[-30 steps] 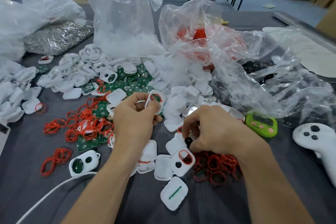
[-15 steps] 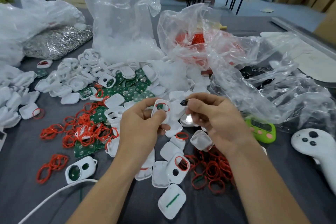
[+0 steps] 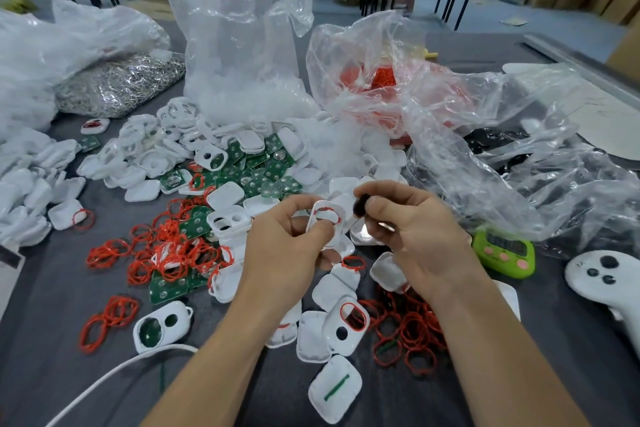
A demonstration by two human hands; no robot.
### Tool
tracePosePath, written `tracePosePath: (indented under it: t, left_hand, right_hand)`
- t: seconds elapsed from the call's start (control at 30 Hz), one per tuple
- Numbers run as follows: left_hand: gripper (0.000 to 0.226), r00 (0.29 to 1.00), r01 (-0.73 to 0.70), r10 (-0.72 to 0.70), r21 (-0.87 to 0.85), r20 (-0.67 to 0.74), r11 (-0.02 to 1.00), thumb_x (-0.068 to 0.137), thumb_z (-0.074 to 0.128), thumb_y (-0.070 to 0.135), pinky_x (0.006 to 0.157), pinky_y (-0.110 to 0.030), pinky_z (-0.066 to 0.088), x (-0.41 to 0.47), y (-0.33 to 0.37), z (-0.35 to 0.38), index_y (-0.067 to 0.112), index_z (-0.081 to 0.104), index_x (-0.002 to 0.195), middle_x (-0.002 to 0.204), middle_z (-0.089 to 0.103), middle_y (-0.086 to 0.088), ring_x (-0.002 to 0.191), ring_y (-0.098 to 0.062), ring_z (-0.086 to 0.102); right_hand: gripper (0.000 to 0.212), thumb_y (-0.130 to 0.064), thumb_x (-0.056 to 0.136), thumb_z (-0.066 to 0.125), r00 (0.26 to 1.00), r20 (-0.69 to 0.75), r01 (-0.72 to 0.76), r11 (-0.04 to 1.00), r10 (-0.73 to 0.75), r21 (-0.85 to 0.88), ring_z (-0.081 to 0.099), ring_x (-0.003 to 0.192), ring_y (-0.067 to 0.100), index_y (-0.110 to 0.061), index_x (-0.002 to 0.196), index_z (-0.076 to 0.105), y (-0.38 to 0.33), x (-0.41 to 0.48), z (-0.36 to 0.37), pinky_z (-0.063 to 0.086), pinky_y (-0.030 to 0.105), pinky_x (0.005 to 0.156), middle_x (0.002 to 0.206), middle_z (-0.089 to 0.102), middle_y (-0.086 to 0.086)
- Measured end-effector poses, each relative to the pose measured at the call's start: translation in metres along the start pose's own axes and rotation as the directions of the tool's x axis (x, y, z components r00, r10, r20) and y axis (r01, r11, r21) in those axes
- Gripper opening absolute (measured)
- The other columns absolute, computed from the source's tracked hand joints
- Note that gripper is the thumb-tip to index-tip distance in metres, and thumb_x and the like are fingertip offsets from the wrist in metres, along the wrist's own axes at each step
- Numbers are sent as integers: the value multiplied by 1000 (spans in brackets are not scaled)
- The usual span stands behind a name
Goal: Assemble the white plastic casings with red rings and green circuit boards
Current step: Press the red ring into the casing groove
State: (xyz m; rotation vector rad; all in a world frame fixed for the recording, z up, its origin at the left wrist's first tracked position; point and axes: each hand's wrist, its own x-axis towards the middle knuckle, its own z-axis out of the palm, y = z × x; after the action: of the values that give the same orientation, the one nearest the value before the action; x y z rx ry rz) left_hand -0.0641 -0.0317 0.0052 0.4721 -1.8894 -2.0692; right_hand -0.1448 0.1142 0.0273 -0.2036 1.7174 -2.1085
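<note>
WORKBENCH, MID-ASSEMBLY: A white casing (image 3: 323, 231) is held upright above a cluttered grey table (image 3: 52, 357), pinched by its edges between the thumb and curled fingers of the left hand (image 3: 284, 253). A red ring (image 3: 327, 213) is already seated round its larger opening. Just beside it, a small dark part (image 3: 360, 206) — too blurred to be identified — is pinched between the thumb and forefinger of the right hand (image 3: 426, 239) and aimed at the casing, the two close but apparently apart.

Around the hands, loose rings (image 3: 162, 253), green circuit boards (image 3: 256, 173) and spare casings (image 3: 152, 156) are heaped across the table. Clear plastic bags (image 3: 242, 45) are slumped behind them, and a green timer (image 3: 504, 253) and a white controller (image 3: 602, 277) are seen at the right.

The fitting of the dark part into the casing is judged to be the step in hand. Several slips are possible from here:

- The ring could be dragged out of its seat if the part is pushed in at an angle or rubbed across the rim.
- The casing is gripped only at its edges, so it could twist under pressure.
- The part is small and lightly pinched — if dropped, it would be hard to find among the rings and boards below.

Whether a board already sits inside the held casing cannot be told from this angle.
</note>
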Motion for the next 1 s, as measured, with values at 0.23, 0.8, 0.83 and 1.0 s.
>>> tracePosePath:
  t: [0.23,0.8,0.83,1.0]
  left_hand:
    - [31,997,-18,5,168,81,986,86,67,15,50,-26,49,0,-4,-1,42,79,96,62,69,-5,50,-16,60]
    - [31,997,16,-17,14,69,1000,92,65,-2,66,-32,61,-3,1,2,23,84,91,83,80,-9,75,-18,75]
    - [31,997,17,-17,7,74,1000,92,65,-3,65,-31,61,-3,2,2,22,83,91,83,80,-9,74,-17,75]
    - [32,992,-26,18,61,128,998,90,65,-5,67,-30,61,-3,1,-3,21,84,93,82,80,-7,75,-17,74]
  right_hand:
    - [28,0,85,75,957,49,279,867,-285,-412,74,72,12,-26,88,83,-2,-9,7,59,23,68,78,79,-5]
    - [15,-19,71,92,927,-54,248,717,-370,-652,70,60,5,-29,74,80,5,-9,13,55,16,58,65,73,-13]
    - [13,-19,73,91,946,-51,222,757,-319,-615,72,61,8,-26,75,80,4,-8,11,57,20,59,66,74,-9]
    - [15,-28,82,83,984,56,161,695,-171,-701,69,54,15,-21,71,77,3,-6,6,59,36,57,60,72,-1]
